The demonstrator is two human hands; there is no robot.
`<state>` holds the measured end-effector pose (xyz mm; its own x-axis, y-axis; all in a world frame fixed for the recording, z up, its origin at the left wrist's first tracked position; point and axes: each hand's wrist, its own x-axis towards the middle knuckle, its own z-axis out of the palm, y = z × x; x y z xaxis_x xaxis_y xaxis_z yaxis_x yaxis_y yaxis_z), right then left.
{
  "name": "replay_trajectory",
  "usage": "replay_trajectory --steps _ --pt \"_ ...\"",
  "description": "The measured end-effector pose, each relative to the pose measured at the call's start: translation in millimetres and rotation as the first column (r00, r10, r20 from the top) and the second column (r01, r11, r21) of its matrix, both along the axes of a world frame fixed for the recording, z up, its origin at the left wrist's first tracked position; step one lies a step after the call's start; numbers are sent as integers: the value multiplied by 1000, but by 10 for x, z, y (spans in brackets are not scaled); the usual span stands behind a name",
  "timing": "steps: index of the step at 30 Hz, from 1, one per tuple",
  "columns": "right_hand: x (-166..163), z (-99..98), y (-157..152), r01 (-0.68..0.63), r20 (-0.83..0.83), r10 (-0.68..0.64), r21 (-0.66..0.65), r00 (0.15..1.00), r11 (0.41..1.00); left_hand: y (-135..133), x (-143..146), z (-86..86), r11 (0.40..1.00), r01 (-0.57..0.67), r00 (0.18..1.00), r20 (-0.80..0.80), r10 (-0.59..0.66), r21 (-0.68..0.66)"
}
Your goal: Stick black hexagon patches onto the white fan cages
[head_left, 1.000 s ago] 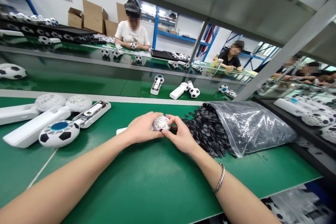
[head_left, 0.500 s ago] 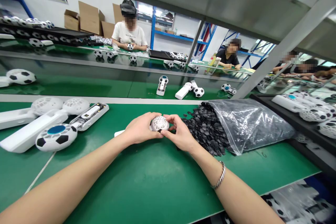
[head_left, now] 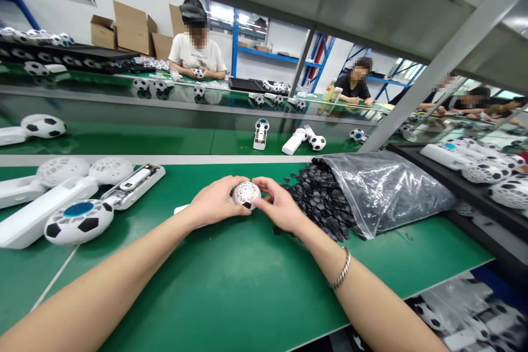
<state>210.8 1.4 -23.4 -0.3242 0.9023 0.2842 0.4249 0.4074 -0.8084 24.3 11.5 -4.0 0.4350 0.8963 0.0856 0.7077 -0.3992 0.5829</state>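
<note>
A green workbench [head_left: 243, 291] stretches across the foreground of a shared workroom, with a cluster of white-handled soccer-ball devices [head_left: 49, 212] at the left of the frame, one handle's inner parts exposed. A clear plastic bag [head_left: 396, 192] lies on its side at centre right, a heap of flat black pieces [head_left: 324, 198] spread at its mouth. At upper left of centre, a co-worker in a white T-shirt [head_left: 197, 58] holds a patterned ball [head_left: 198, 73]. Mid-frame, the worker's left hand [head_left: 211, 202] is wrapped around another soccer-ball device [head_left: 241, 193], thumb along the near edge and fingers behind, while the right hand [head_left: 280, 206] closes thumb and fingertips on the opposite edge; whether it also pinches a loose black piece cannot be told. The device lies crosswise: its white handle [head_left: 180, 209] points left, mostly hidden beneath the left hand, which is the nearer one to it. The latticed head [head_left: 247, 190] sits within the grip, face up between the two hands and touched by both, with the right hand nearer its free edge and the black heap just beyond the knuckles. A twisted metal bracelet [head_left: 341, 268] circles the right wrist at lower right; a small dark panel [head_left: 247, 205] marks the head's near side.
</note>
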Motion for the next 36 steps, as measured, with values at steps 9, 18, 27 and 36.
replay_trajectory --steps 9,18,27,36 --pt "274 -12 239 156 628 -269 231 730 960 32 -87 18 985 51 979 -203 -16 165" --pt "217 49 103 86 718 -217 215 661 973 44 -96 -31 960 116 969 -240 -53 256" --pt "238 49 76 28 619 -236 326 749 945 204 -220 -43 960 25 998 -65 -8 278" --pt "-104 -43 -84 -291 743 68 175 666 941 361 -423 94 922 -318 880 431 200 222"
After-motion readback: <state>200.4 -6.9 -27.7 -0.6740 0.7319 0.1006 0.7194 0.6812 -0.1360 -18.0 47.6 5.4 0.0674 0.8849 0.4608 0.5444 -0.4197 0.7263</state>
